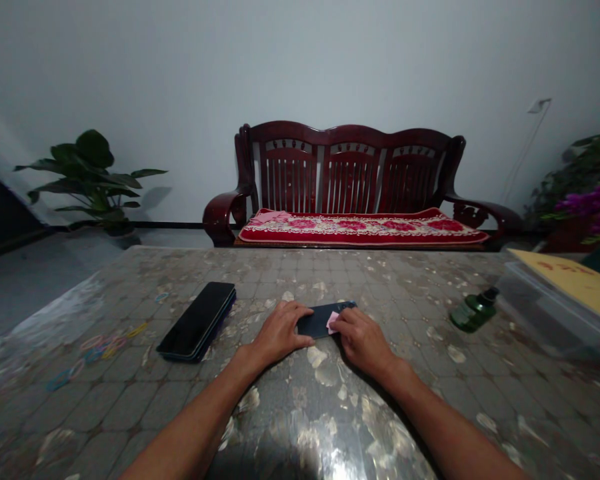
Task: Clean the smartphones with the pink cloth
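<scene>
A dark phone [316, 322] lies flat on the patterned table cover [300, 400], its camera end to the right. My left hand [281, 328] grips its left end between thumb and fingers. With closed fingers, my right hand [363, 339] pinches a small pink cloth [333, 323] and presses it on the right part of the phone. Farther left, a stack of phones [197, 321] lies with a black screen on top. A green bottle [473, 311] with a black cap lies on its side at the right.
Colourful rubber bands [105, 347] lie at the left. A clear plastic box [555, 313] with a yellow lid or sheet [570, 273] stands at the right edge. Beyond the table are a wooden bench [350, 167] and a potted plant [95, 177].
</scene>
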{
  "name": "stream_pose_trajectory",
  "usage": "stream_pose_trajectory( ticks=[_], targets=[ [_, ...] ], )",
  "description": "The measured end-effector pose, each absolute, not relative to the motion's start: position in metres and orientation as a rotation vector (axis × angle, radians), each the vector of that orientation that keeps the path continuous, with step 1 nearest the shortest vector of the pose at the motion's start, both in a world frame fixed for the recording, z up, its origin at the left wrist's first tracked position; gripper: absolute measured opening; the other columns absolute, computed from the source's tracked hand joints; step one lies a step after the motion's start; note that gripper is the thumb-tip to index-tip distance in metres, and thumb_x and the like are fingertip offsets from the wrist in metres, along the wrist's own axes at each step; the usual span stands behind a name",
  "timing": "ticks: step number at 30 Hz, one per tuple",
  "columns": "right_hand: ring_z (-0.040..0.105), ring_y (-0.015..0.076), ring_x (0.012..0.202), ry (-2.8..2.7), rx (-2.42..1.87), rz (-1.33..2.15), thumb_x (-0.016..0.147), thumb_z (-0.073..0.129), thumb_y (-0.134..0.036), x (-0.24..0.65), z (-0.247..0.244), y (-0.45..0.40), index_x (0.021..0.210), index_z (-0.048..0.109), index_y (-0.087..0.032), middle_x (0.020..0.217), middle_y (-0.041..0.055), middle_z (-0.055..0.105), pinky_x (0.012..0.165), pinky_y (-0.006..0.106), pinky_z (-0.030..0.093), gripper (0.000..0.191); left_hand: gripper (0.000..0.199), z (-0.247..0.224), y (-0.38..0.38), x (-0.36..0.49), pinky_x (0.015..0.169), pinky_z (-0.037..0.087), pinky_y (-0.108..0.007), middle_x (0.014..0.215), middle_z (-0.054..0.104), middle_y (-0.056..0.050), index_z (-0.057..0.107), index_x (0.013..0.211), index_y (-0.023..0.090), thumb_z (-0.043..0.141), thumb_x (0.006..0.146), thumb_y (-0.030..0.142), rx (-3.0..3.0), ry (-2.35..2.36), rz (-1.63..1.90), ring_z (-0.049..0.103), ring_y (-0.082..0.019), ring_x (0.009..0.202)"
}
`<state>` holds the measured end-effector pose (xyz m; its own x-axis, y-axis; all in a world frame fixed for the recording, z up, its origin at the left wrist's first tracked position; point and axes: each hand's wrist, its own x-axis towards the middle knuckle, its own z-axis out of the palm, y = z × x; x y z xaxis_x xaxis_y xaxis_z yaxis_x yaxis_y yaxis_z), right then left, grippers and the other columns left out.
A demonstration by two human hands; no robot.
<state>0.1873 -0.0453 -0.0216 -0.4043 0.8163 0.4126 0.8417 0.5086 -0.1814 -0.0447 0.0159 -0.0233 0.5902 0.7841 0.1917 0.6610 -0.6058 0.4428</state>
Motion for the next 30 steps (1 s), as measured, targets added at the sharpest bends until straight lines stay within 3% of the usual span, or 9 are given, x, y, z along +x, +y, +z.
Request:
stream_pose_trajectory(
  ticks=[4, 10, 22, 30],
  targets=[
    [0.055, 0.0196, 0.086, -2.415, -1.266, -0.028, 0.09, 0.055, -0.008, 0.176, -0.02, -0.048, 0.097, 0.073, -0.021, 0.092, 0.0057, 0.066, 0.075, 0.029, 0.04, 0.023, 0.059, -0.023, 0.015, -0.045, 0.102, 0.045, -0.042, 0.122, 0.069, -0.009, 0.068, 0.121, 0.02, 0.088, 0.069, 0.041, 2.5, 1.165, 0.543, 0.06, -0.03, 0.116],
    [0.057, 0.0199, 0.092, -2.141, -1.481, -0.095, 0.088, 0.049, -0.002, 0.198, -0.01, -0.036, 0.103, 0.074, -0.022, 0.095, 0.0064, 0.067, 0.081, 0.028, 0.043, 0.036, 0.059, -0.019, 0.015, -0.045, 0.103, 0.045, -0.043, 0.123, 0.069, -0.009, 0.067, 0.124, 0.021, 0.088, 0.071, 0.038, 2.494, 1.131, 0.5, 0.06, -0.03, 0.116],
    [0.058, 0.0226, 0.095, -2.205, -1.808, -0.104, 0.094, 0.049, -0.008, 0.205, -0.008, -0.026, 0.101, 0.077, -0.025, 0.099, 0.0068, 0.071, 0.081, 0.031, 0.04, 0.033, 0.063, -0.02, 0.013, -0.043, 0.105, 0.044, -0.04, 0.127, 0.068, -0.008, 0.064, 0.128, 0.02, 0.087, 0.071, 0.034, 2.46, 1.111, 0.5, 0.057, -0.029, 0.119],
    [0.06, 0.0208, 0.096, -2.314, -1.618, -0.035, 0.093, 0.05, -0.005, 0.19, -0.007, -0.03, 0.103, 0.076, -0.025, 0.103, 0.0055, 0.072, 0.083, 0.03, 0.042, 0.034, 0.065, -0.021, 0.014, -0.043, 0.104, 0.043, -0.042, 0.128, 0.068, -0.009, 0.063, 0.13, 0.021, 0.086, 0.072, 0.041, 2.463, 1.111, 0.491, 0.058, -0.03, 0.119]
  ],
)
